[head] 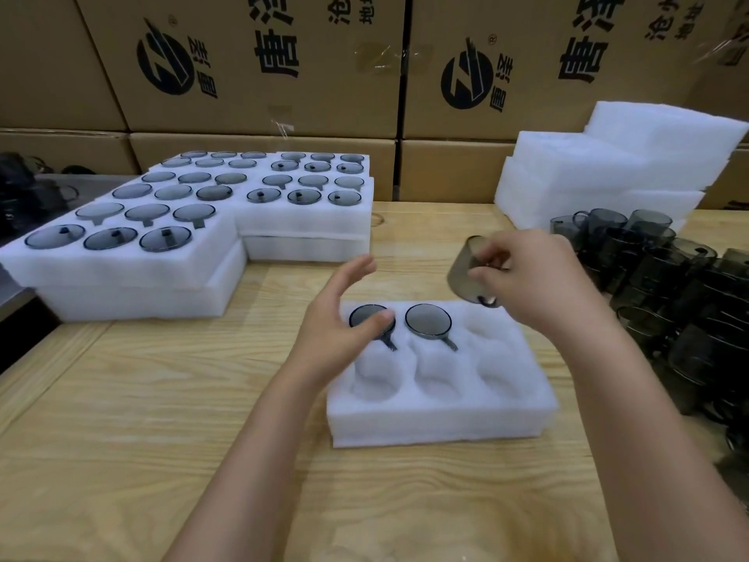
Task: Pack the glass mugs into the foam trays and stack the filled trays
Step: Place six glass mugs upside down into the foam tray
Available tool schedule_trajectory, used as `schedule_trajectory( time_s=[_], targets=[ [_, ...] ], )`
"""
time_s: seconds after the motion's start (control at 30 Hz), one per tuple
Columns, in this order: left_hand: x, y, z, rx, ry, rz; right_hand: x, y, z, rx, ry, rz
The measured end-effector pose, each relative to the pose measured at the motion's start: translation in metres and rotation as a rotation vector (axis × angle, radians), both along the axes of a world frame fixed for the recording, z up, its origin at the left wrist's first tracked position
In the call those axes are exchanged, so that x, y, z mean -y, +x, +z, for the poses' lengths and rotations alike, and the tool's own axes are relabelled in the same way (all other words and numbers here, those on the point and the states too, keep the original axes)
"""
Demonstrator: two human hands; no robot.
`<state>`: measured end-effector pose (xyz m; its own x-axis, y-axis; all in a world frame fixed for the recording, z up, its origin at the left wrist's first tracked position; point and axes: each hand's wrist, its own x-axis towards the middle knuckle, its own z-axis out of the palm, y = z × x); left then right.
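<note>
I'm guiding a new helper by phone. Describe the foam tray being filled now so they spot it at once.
On the wooden table, skip the stacked full trays at far left and the foam pile at far right. The foam tray lies alone at the near middle. Only it is partly filled: two mugs in its far row, four pockets empty.

Pale wooden table [162,419] before a wall of stacked brown cardboard cartons [251,75] printed in black.
</note>
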<state>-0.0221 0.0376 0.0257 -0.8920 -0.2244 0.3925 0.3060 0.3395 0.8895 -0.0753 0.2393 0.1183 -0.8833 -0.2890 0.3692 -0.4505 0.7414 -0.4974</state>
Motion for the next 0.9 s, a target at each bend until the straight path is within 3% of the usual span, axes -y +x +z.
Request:
schedule_trajectory(
  time_s=[0.07,0.17,0.3,0.37,0.53,0.7,0.9],
  targets=[
    [-0.015,-0.004,0.015,0.034,-0.102,-0.099,0.01,0.006,0.004,0.066,-0.014,0.144],
    [-0.032,-0.018,0.028,0.053,-0.096,-0.109,0.019,0.005,0.003,0.143,-0.001,0.269],
    [-0.049,-0.035,0.029,0.054,-0.045,-0.008,0.007,-0.011,0.0,0.099,0.02,0.207],
    [-0.061,-0.044,0.026,0.063,-0.016,0.004,-0.003,-0.02,-0.002,0.173,0.038,0.203],
    [-0.082,-0.056,0.013,0.145,-0.021,-0.111,-0.019,-0.038,-0.013,0.267,0.064,0.167],
    [-0.081,-0.057,0.003,0.16,-0.127,-0.162,-0.032,-0.05,-0.024,0.4,0.104,0.148],
    [-0.08,-0.058,-0.001,0.157,-0.287,-0.145,-0.035,-0.057,-0.03,0.39,0.182,0.119]
  ],
)
